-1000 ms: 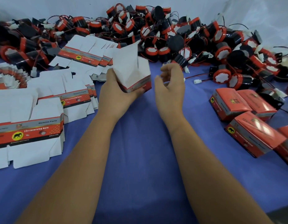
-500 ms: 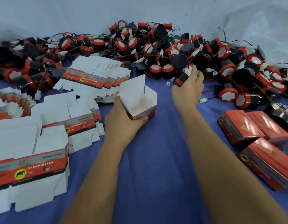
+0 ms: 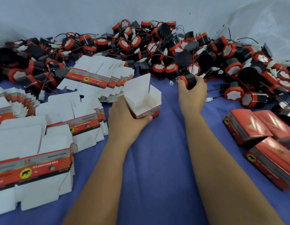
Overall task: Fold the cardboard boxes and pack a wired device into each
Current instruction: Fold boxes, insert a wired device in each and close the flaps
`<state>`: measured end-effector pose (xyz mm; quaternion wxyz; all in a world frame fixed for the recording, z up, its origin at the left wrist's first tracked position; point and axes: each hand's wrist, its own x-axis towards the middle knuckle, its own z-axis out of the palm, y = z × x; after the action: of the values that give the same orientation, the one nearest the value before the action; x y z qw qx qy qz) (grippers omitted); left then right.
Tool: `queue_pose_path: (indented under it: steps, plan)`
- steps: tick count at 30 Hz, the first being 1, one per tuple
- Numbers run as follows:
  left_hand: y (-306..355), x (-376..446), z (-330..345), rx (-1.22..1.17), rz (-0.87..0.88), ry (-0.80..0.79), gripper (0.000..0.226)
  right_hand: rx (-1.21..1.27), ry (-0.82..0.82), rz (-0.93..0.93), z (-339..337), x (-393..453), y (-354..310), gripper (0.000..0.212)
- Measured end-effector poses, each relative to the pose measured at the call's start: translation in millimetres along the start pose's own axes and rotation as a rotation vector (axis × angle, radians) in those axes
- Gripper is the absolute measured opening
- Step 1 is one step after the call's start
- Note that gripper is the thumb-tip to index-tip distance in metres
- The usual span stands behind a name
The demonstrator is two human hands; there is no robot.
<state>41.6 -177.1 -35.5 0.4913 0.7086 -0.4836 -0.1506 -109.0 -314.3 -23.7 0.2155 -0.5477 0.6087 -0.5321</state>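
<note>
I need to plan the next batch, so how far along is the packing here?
Done: a few closed boxes lie at the right. In hand: the left hand holds an open box, the right hand grips a device. Left: the device pile and stacks of flat boxes, so mostly undone.

A heap of wired devices (image 3: 165,51) is lying across the far side of the table (image 3: 157,159), against the backdrop behind it. Stacks of flat boxes (image 3: 32,159) are sitting on the table's left side, fanning from the near left edge back toward the heap. Closed boxes (image 3: 258,132) are lying together on the right side, nearer than the heap. Between these groups, the left hand (image 3: 124,120) is holding an open box (image 3: 144,101) on the table, its mouth facing up. To its right and a little farther back, the right hand (image 3: 192,93) is gripping one device (image 3: 187,81) at the heap's near edge.
</note>
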Motion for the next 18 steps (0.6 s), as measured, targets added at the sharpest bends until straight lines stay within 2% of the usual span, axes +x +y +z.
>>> queue_pose_path:
  steps: [2,4,7,11,13,16,18]
  plan:
    - [2,1,0,-0.010,0.005,0.020,0.079,0.221,0.058,0.121,-10,-16,-3,0.020]
    - [4,0,-1,-0.036,0.022,0.023,0.082,0.362,0.096,0.184,-19,-31,-5,0.015]
    - [6,-4,-2,-0.068,0.030,0.021,0.088,0.583,0.089,0.309,-32,-49,-8,0.024]
    - [6,-8,-4,-0.076,0.026,0.022,0.090,1.082,-0.097,0.498,-41,-67,-17,0.037]
    - [6,-8,-3,-0.056,0.021,0.026,0.085,1.120,-0.196,0.511,-41,-75,-21,0.028]
    - [6,-8,-3,-0.038,0.008,0.026,0.080,0.950,-0.288,0.456,-40,-86,-27,0.014]
    - [6,-8,-3,-0.033,0.010,0.025,0.079,0.893,-0.292,0.407,-40,-88,-29,0.020]
